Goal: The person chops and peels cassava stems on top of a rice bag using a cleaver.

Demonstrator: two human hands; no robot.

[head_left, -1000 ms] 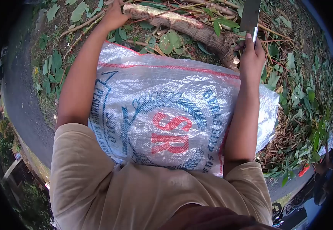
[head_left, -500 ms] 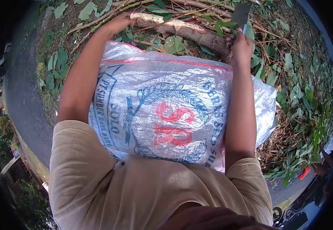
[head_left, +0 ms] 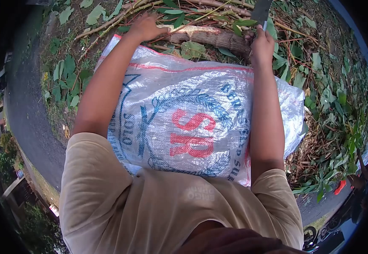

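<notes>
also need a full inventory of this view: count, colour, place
knife: one, dark grey blade, top, in right hand
log: one, brown bark with pale stripped patch, beyond the sack
woven sack: one, whitish with red and blue print, centre
cut stems: many, brown and green, top
leaves: many, green, top and right
plant litter: uncounted, brown, right
road: one, grey, left
small item: one, orange-red, lower right, unidentifiable
T-shirt: one, tan, bottom
left hand: one, fingers spread, at the log's left end
right hand: one, gripping the knife
</notes>
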